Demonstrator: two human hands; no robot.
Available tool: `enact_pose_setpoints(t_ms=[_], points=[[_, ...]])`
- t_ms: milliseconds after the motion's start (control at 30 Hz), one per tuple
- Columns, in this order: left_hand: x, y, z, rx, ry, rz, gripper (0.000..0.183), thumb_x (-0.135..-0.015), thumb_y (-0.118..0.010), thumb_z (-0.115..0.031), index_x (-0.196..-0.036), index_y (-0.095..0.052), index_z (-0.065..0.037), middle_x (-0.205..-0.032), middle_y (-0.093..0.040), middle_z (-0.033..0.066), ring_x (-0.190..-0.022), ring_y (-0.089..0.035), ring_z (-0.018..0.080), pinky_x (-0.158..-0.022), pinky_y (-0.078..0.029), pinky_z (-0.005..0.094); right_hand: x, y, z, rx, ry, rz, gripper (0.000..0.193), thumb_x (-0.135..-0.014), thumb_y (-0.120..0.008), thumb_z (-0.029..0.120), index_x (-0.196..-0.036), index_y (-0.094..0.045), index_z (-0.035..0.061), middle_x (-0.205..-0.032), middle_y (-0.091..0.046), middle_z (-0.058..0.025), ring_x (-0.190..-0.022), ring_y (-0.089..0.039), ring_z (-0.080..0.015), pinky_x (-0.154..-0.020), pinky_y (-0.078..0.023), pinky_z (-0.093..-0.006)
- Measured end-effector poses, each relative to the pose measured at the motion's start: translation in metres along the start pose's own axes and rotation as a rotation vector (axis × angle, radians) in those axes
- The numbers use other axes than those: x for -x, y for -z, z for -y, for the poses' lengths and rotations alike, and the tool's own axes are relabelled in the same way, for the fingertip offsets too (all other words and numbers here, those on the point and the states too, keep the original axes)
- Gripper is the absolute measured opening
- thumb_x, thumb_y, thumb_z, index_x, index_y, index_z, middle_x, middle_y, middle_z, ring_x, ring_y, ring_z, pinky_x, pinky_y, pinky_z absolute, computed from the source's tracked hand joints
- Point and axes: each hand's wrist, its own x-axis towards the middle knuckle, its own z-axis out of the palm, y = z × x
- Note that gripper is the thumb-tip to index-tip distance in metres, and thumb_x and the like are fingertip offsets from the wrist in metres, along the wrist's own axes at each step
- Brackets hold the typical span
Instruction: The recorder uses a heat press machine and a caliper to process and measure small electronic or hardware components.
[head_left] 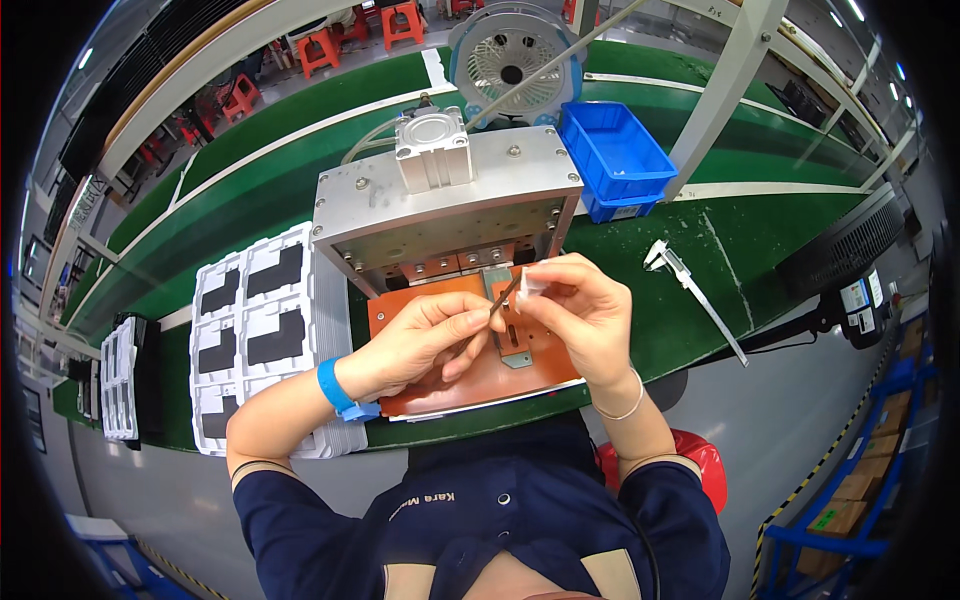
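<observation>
My left hand (430,335) pinches one end of a thin dark strip (508,291), which slants up toward my right hand. In the fingertips of my right hand (590,305) is a small crumpled white piece (530,284), close to the strip's upper end. Whether the white piece is still stuck to the strip I cannot make out. Both hands hover over an orange plate (410,392) at the foot of a metal press (345,205). A slotted orange block with metal pieces (516,350) lies on that plate, partly hidden by my fingers.
Stacked white trays (240,320) with black flat pieces stand left of the press. At its right are blue bins (620,150), a caliper (700,295) and a black monitor-like device (840,250). A fan (512,72) stands behind. The green bench (760,215) carries all this.
</observation>
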Motion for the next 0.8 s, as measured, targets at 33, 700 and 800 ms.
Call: enact_pose_setpoints(t_ms=[33, 700, 800], points=[[0.001, 0.000, 0.000, -0.002, 0.000, 0.001, 0.028, -0.100, -0.046, -0.027, -0.105, -0.060, -0.005, -0.066, -0.049, -0.0020, -0.050, -0.042, 0.0029, -0.047, -0.032, 0.0161, -0.002, -0.003, -0.003, -0.010, 0.003, -0.020, 0.022, -0.078, -0.064, -0.013, -0.098, -0.064, -0.0041, -0.097, -0.063, -0.0095, -0.087, -0.063, -0.0149, -0.077, -0.053, -0.0272], [-0.004, 0.003, 0.005, -0.201, -0.083, 0.076, 0.027, -0.099, -0.047, -0.025, -0.101, -0.063, -0.003, -0.079, -0.053, -0.0031, -0.065, -0.044, 0.0027, -0.058, -0.040, 0.0174, 0.001, 0.010, 0.020, 0.134, -0.008, 0.125, 0.020, -0.076, -0.062, -0.015, -0.093, -0.067, -0.0056, -0.094, -0.060, -0.0129, -0.082, -0.063, -0.0162, -0.073, -0.055, -0.0258], [-0.003, 0.002, 0.005, -0.225, -0.055, 0.054, 0.028, -0.100, -0.046, -0.025, -0.101, -0.063, -0.003, -0.076, -0.051, -0.0034, -0.062, -0.042, 0.0024, -0.057, -0.039, 0.0169, 0.001, 0.014, 0.012, 0.050, -0.010, 0.142, 0.015, -0.080, -0.062, -0.011, -0.093, -0.066, -0.0038, -0.095, -0.060, -0.0115, -0.082, -0.062, -0.0153, -0.072, -0.056, -0.0253]])
